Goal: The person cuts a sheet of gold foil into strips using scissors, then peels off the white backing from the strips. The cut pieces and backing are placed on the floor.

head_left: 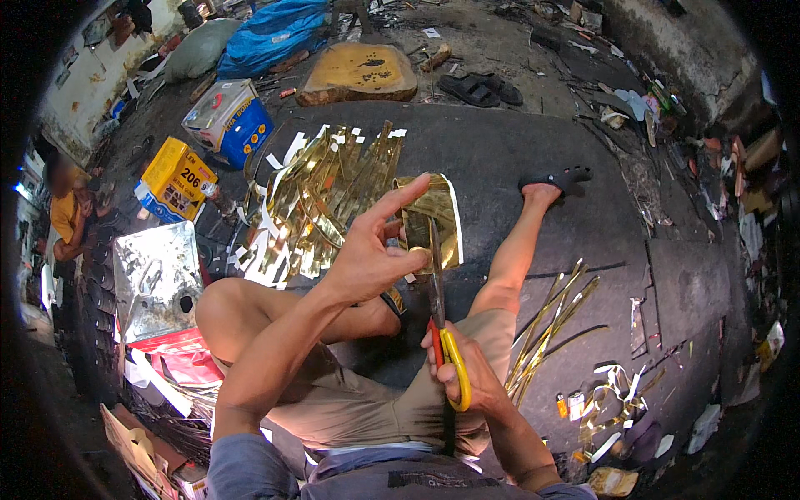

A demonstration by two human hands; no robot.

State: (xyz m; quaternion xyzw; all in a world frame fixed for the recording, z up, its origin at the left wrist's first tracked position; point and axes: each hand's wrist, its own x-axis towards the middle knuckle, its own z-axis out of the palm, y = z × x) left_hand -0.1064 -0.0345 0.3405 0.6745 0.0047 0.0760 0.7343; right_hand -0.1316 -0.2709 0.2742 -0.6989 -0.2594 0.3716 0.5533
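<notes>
My left hand (372, 254) pinches a small shiny gold sheet (447, 221) with a white edge, its index finger stretched out along the top. From below, my right hand (479, 362) grips scissors (438, 292) with one yellow and one red handle. Their blades point away from me and lie against the sheet; whether they are cutting it cannot be made out. Just beyond my left hand, a heap of gold strips (312, 204) with white ends is spread on the dark mat (492, 154). Thin gold strips (546, 329) lie to the right of my leg.
A yellow box (175, 177), a blue-and-white tub (237, 125) and a stained metal can (158, 271) stand at left. Beyond are a wooden block (357, 73), a blue tarp (271, 37) and black sandals (479, 89). Scraps and lighters (575, 406) lie right. Another person (67, 208) sits far left.
</notes>
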